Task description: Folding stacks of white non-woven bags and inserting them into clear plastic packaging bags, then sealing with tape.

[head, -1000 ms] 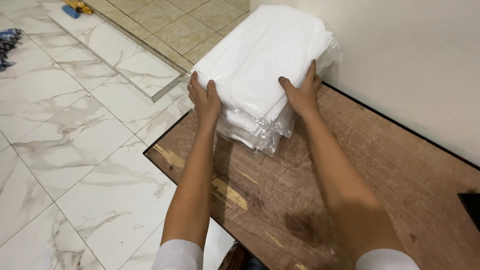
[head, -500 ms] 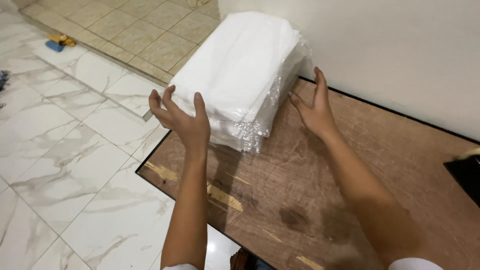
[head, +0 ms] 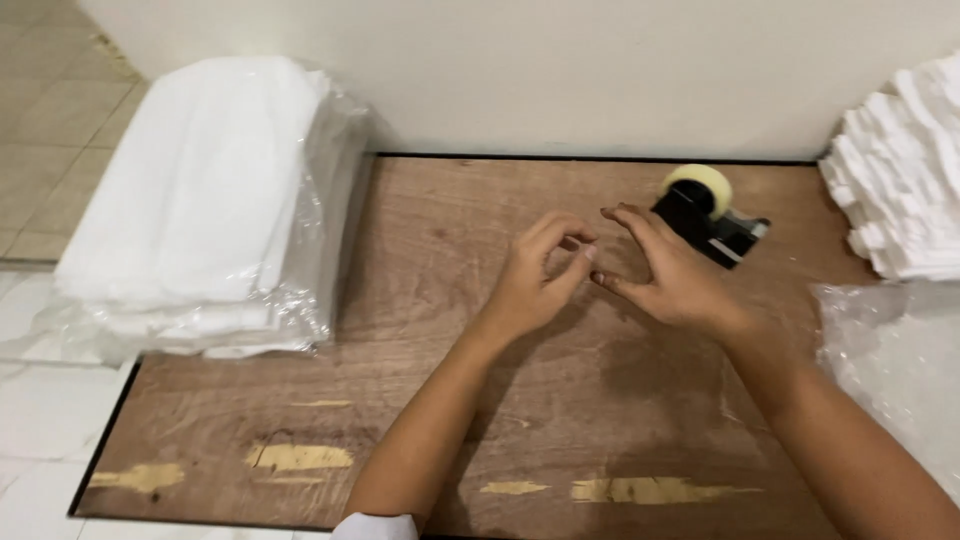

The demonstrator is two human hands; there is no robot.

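Tape dispenser point(head: 710, 218), black with a pale yellowish roll on top, sat on the wooden tabletop point(head: 450, 400) near the wall, just beyond the right hand point(head: 665, 275) and nearest to it of all the things there. That hand hovered low over the wood with its fingers spread and slightly bent, holding nothing that could be seen. The left hand point(head: 535, 280) was close beside it, fingers curled inward toward the thumb in a loose pinch; whether anything small lay between the fingertips could not be told. The two hands nearly met at the fingertips above the middle of the table. At the table's left end, overhanging the edge, lay a tall stack of white folded sheets in clear plastic wrap point(head: 210, 200), a rectangular bundle with the film wrinkled along its near side. At the right edge a second pile of white folded pieces point(head: 900, 170) stood unwrapped against the wall, and below it a crumpled clear plastic bag point(head: 890, 360) rested on the table beside the right forearm. Pale worn patches marked the wood along its near edge.
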